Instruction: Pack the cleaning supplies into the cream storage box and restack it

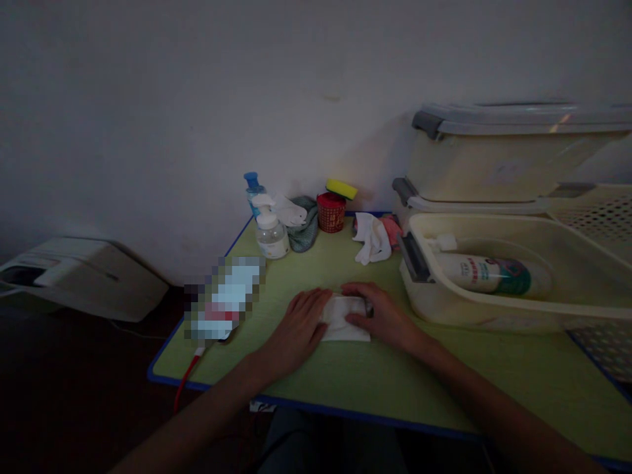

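Observation:
A folded white cloth point(340, 322), or perhaps a thick tissue, lies on the green tabletop close in front of me. My left hand point(299, 326) rests along its left edge, fingers stretched out and thumb touching the cloth's lower left. On the other side, my right hand point(382, 316) has its fingers bent around the right end, with the thumb pressed on top. A small dark, shiny spot shows by the right fingers; I cannot make out what it is. The underside of the cloth is hidden.
A phone point(230, 289) on a red cable lies left. Behind stand a pump bottle point(271, 237), a blue-capped bottle point(251, 187), a grey-green cloth point(303, 227), a red basket point(332, 214) with a yellow sponge point(342, 189), and white gloves point(372, 237). A cream bin point(419, 303) stands right.

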Motion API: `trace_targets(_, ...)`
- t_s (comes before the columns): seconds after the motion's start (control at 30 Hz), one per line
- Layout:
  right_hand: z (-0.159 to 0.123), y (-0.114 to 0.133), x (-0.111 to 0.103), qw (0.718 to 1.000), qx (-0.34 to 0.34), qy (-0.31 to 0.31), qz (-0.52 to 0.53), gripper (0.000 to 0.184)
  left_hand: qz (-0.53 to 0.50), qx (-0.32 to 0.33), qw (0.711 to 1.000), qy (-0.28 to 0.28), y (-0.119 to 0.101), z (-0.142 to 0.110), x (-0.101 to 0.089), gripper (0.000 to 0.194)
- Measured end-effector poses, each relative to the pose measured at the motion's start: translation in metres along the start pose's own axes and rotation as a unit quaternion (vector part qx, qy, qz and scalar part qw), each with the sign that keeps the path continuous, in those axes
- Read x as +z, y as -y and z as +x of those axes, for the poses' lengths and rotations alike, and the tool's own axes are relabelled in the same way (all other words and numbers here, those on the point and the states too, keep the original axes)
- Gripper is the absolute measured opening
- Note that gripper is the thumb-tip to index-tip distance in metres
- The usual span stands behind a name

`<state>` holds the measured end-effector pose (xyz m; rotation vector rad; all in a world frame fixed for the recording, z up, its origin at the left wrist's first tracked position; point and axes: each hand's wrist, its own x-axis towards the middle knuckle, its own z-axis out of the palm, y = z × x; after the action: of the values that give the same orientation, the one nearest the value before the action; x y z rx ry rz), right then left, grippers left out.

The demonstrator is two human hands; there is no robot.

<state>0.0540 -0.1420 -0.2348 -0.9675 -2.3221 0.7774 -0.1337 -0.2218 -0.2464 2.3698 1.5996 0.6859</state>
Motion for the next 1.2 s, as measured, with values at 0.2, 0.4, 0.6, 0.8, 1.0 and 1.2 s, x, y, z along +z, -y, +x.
trace_targets(0.2,0.004,-0.002,0.0,0.995,0.036,0.008,0.089,0.039,-0.095,-0.037,0.995,-0.01,0.003,0.001,-0.002,0.054)
trace_targets(0.4,0.009,0.002,-0.004,0.989,0.061,0.013,0.131,0.013,-0.187,-0.08,0.978,-0.051,0.009,0.023,-0.014,0.035)
trace_targets(0.6,0.012,0.006,-0.005,0.987,0.09,0.015,0.134,0.008,-0.168,-0.105,0.98,-0.015,0.011,0.046,-0.02,0.012)
trace_targets(0.8,0.013,0.008,-0.004,0.983,0.112,0.01,0.144,0.006,-0.232,-0.142,0.962,-0.019,0.016,0.046,-0.014,0.011)
trace_targets(1.0,0.015,0.011,-0.004,0.982,0.126,-0.008,0.14,0.007,-0.282,-0.174,0.943,-0.031,0.016,0.047,-0.013,0.012)
trace_targets(1.2,0.015,0.012,-0.003,0.982,0.128,-0.016,0.138,0.008,-0.293,-0.177,0.939,-0.037,0.014,0.047,-0.011,0.014)
